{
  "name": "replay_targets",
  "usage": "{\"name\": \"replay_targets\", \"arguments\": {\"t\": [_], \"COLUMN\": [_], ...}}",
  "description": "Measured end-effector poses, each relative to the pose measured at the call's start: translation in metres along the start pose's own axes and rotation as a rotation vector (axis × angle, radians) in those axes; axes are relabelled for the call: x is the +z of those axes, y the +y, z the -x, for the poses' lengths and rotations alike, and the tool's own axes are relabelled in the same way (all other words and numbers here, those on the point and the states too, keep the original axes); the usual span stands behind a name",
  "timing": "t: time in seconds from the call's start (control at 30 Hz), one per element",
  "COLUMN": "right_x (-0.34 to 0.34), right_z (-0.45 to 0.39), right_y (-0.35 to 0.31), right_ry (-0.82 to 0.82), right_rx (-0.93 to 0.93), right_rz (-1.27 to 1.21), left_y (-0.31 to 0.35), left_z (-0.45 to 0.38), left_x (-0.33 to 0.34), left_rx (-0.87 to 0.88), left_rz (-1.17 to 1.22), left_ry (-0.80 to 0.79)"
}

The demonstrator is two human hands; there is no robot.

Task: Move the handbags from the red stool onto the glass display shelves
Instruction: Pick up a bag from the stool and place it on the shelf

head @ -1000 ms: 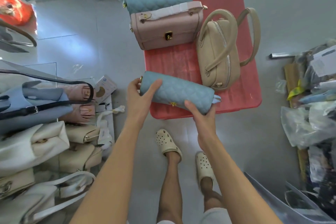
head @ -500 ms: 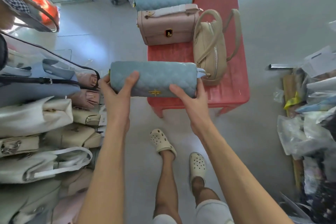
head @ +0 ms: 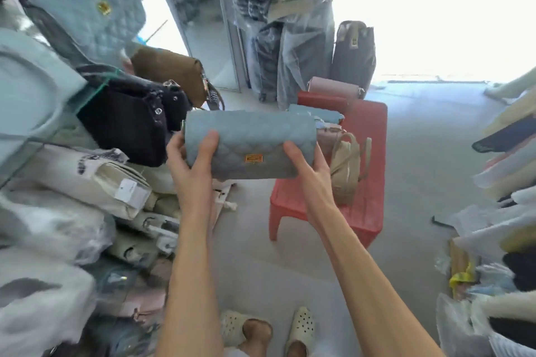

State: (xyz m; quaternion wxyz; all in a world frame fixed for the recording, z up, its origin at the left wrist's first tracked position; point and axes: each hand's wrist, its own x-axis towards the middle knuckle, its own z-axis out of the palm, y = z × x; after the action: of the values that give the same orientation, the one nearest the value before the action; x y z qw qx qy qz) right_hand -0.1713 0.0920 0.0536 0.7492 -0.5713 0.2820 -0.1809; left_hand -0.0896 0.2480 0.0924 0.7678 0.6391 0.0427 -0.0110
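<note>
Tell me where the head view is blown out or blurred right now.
Head view: the doorway at top right is blown out white; the shelf bags at left are smeared by motion blur; the blue bag in both hands stays fairly sharp; edges bend from the wide lens.

Quilted blue handbag (head: 249,145) gripped at both ends: left hand (head: 191,162), right hand (head: 311,168); red stool (head: 368,182) beyond right fingers (head: 293,152).
</note>
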Motion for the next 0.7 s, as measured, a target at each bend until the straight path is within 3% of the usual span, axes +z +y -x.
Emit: {"name": "replay_targets", "arguments": {"t": [0.33, 0.47, 0.7], "right_x": [0.079, 0.103, 0.158], "right_z": [0.135, 0.212, 0.357], "right_y": [-0.109, -0.111, -0.072], "right_ry": [-0.278, -0.386, -0.726], "right_rx": [-0.151, -0.169, -0.134], "right_rz": [-0.070, -0.095, -0.058], "left_y": [0.141, 0.157, 0.186], "left_z": [0.112, 0.173, 0.295], "left_x": [-0.103, -0.171, -0.311], "left_rx": [0.219, 0.245, 0.292], "left_rz": [0.153, 0.165, 0.145], "left_ry": [0.175, 0.245, 0.556]}}
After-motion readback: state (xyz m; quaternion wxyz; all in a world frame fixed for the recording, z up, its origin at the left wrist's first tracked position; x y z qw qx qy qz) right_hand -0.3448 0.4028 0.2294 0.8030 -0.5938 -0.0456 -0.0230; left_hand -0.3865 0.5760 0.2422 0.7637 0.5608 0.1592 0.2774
